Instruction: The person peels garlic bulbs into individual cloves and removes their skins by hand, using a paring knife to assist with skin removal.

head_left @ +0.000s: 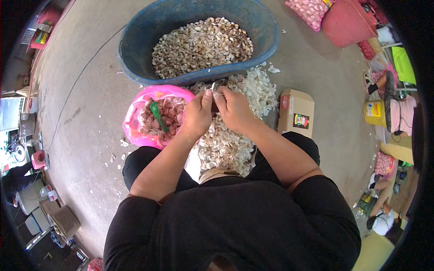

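Note:
My left hand (197, 113) and my right hand (233, 108) meet in front of me, both pinching a small garlic clove (214, 93) with pale skin at the fingertips. Below them lies a heap of white garlic skins (226, 144) spread between my knees. Right beside my left hand sits a pink plastic bag (135, 124) of unpeeled pinkish cloves with a green scoop (159, 116) in it. Just beyond the hands stands a large blue tub (135, 54) filled with peeled cloves (202, 45).
A cardboard box (296, 112) rests on the concrete floor at my right. A yellow bucket (374, 113), a pink bag and red mesh sacks of garlic (309, 11) are farther right. Another person (382, 81) sits there. Appliances and clutter line the left edge.

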`<action>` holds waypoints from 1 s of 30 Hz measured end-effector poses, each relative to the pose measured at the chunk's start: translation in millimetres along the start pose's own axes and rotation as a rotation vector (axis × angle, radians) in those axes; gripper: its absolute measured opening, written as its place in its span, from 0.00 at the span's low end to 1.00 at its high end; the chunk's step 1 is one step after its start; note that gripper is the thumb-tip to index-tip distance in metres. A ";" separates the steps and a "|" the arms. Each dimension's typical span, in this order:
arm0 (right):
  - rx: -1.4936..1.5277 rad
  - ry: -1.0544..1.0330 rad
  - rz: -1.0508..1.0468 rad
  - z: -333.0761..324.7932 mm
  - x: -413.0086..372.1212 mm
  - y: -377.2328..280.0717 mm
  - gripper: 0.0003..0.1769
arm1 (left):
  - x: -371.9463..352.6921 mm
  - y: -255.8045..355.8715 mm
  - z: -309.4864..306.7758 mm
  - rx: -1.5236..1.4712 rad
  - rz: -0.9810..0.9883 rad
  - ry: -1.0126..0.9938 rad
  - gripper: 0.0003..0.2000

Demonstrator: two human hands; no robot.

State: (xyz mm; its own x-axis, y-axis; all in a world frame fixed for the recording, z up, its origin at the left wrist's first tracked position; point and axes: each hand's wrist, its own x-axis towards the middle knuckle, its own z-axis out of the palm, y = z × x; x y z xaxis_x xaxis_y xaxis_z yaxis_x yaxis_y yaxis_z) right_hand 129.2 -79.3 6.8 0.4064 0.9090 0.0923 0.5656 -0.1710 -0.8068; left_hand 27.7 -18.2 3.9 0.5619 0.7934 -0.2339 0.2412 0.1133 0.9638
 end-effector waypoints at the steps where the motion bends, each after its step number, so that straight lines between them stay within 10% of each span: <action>1: 0.022 -0.012 0.016 -3.0 -1.7 -6.5 0.16 | -0.8 -2.6 1.2 0.073 0.036 0.031 0.16; 11: 0.173 0.012 -0.143 -5.0 -1.6 -2.1 0.13 | -6.3 3.9 1.4 -0.118 0.031 0.026 0.18; 30: 0.762 -0.335 0.411 -5.7 5.6 21.7 0.17 | 16.7 -3.1 -26.1 -0.150 -0.204 -0.164 0.13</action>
State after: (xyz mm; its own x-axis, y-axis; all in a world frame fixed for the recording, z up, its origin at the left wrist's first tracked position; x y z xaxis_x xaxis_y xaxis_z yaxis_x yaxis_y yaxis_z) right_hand 147.8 -80.1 -6.9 0.1748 0.9150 -0.3636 -0.2500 -0.3159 -0.9153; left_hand 15.7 10.4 0.4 0.6371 0.6397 -0.4301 0.2491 0.3573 0.9002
